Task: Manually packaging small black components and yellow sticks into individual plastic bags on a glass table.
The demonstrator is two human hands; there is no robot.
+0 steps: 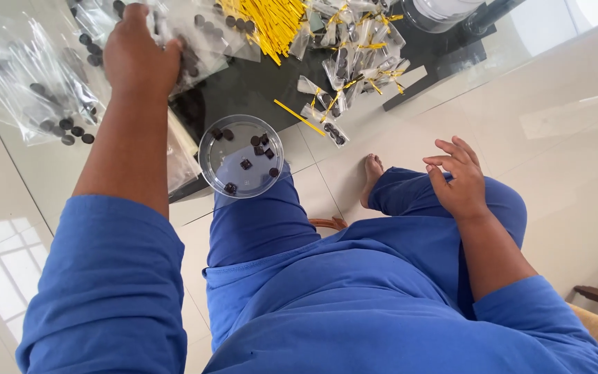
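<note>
Left hand (140,52): reached out over the glass table (43,176), seen from the back, fingers curled down onto a clear plastic bag (195,52) that holds dark round pieces. Whether the fingers actually pinch the bag cannot be told; the fingertips are hidden behind the hand.
Right hand (459,176): rests above the right knee, away from the table, fingers spread loosely apart and holding nothing.
Bag under left hand: lies on the far part of the table, among other clear bags, just left of the yellow twist ties (268,24).
Loose bags, left (32,76): a crumpled heap of clear bags with several dark round pieces (74,128) lying in and beside it.
Round dish (241,156): clear plastic, at the near table edge above the left knee, well apart from both hands; a few small dark pieces sit in it.
Tied packets (354,62): small clear packets closed with yellow ties, piled at the far right of the table; two or three lie nearer the dish.
Clothing: blue top and blue trousers (264,221); one bare foot (372,176) shows on the tiled floor.
</note>
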